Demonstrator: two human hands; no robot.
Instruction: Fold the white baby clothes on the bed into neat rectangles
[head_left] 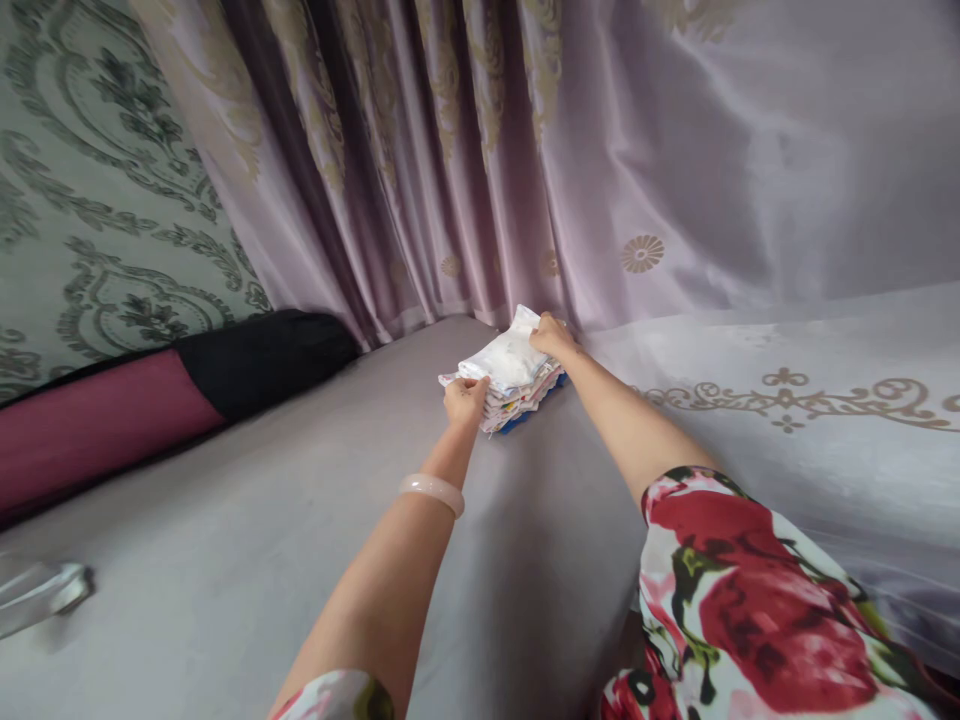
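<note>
Grey bed (300, 490), folded cloth stack (511, 368), bolster (187, 390)

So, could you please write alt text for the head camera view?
The left hand and right hand touch the edges of a folded white cloth atop a stack of folded patterned cloths on a grey fabric surface. Behind hang shiny mauve curtains with gold motifs; a black-and-maroon bolster lies left.

We log the curtain (487, 200) as satin-look cloth, smooth, glossy. Folded cloth stack (510, 360): soft, matt fabric. Grey sheet (300, 500): matt cloth, mostly smooth. Bolster (150, 400): dull fabric. We tag the bangle (433, 490) as polished, glossy, stone or plastic unclear. Floral sleeve (750, 590): smooth cloth, low sheen.
</note>
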